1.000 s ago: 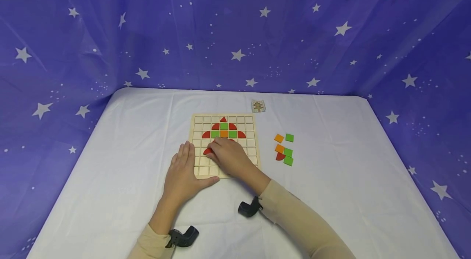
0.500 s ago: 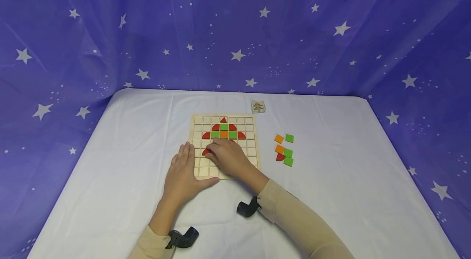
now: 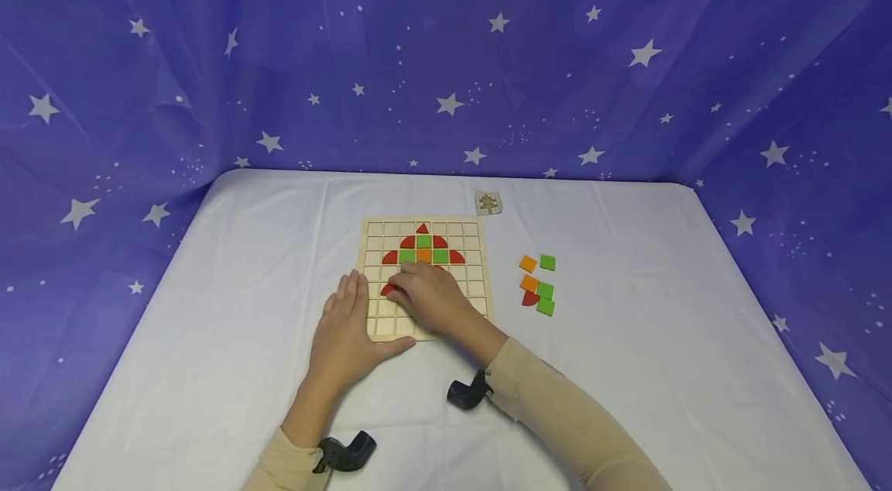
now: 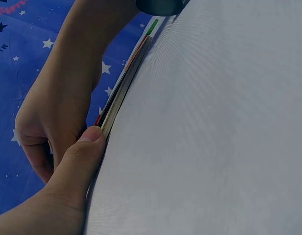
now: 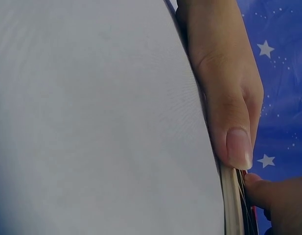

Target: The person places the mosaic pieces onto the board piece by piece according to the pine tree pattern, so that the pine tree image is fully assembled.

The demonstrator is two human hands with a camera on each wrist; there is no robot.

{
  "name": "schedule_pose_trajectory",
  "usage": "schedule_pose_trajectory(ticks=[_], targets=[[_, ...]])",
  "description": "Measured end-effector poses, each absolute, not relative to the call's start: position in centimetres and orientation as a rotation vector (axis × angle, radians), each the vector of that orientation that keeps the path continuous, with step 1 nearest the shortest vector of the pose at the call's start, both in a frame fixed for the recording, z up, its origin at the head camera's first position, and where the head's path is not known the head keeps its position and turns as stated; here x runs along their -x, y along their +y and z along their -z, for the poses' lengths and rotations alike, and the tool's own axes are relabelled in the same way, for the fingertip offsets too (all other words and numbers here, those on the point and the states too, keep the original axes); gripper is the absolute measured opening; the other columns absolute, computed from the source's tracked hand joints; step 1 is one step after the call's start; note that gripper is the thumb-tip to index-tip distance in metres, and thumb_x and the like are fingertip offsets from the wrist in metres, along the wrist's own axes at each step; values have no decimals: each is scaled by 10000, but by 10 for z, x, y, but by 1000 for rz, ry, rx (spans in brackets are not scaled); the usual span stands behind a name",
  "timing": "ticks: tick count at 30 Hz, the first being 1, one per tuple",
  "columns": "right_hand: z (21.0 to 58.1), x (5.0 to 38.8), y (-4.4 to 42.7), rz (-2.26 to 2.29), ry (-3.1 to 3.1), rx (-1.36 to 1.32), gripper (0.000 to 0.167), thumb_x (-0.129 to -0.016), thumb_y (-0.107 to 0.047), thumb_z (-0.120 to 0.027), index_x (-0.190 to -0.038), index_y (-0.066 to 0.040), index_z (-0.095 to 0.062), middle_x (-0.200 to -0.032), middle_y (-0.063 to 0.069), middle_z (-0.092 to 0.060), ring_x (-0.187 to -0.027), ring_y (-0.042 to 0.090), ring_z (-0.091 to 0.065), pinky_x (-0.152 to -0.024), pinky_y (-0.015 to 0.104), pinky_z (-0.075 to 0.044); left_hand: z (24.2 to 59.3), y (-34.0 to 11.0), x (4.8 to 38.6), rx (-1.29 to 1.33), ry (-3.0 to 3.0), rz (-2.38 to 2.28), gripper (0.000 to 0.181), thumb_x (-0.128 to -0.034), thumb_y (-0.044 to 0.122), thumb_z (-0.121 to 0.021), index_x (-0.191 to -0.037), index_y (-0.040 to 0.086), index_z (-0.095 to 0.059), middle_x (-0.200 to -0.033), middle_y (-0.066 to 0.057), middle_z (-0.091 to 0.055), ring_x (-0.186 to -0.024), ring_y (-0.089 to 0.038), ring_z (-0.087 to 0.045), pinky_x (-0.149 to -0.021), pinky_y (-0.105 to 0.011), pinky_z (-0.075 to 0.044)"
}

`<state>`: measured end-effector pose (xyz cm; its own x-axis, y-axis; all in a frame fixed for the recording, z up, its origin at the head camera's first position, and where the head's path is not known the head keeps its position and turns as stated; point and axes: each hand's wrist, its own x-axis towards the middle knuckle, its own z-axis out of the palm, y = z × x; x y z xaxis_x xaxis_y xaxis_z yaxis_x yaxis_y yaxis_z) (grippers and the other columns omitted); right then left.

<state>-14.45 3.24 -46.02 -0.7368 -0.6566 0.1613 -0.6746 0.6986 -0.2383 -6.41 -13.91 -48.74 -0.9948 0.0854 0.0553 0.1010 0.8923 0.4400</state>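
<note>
A wooden grid board lies on the table, with red, green and orange tiles set in its upper cells. My left hand rests flat along the board's left side, fingers straight, its thumb at the near edge. Between the thumb and fingers of my right hand is a red quarter-circle tile, low over the board's left-middle cells. Part of another red tile shows behind that hand, which covers the cells beneath it. In the left wrist view, my left thumb touches the board's edge.
Right of the board lie loose tiles: two orange squares, several green squares and one red quarter-circle. A small pattern card with a tree picture sits beyond the board's far right corner. A starry blue curtain surrounds the white-covered table.
My right hand has shifted slightly left with the red quarter-circle tile. The left hand stays at the board's edge.
</note>
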Motion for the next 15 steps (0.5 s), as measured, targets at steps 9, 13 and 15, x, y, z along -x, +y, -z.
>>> schedule_pose_trajectory(ticks=[9,13,15], targets=[[457,148,34,-494,-2870,-1094,242,-966,-357,-642,-1107,-194,-752,-891,-87,-632,-809,74,-590,-700,234,-527,487,-139,68,165,-3020,699,1360,-659,909,-571,-1582,11,-134,-1671,-167,-96,-1555,-336,-88,-1250,-518,-157],[458,148,33,-524,-2878,-1109,238,-968,-362,-639,-1094,-196,-753,-901,-92,-639,-853,80,-604,-737,232,-533,487,-139,66,157,-3025,701,1366,-652,919,-561,-1582,11,-142,-1672,-164,-100,-1555,-336,-90,-1250,-517,-159],[460,148,33,-537,-2873,-1118,241,-968,-368,-636,-1094,-198,-752,-911,-94,-643,-875,84,-601,-750,228,-530,487,-140,64,147,-3017,704,1366,-647,917,-570,-1579,7,-159,-1669,-167,-114,-1552,-341,-103,-1249,-516,-165]])
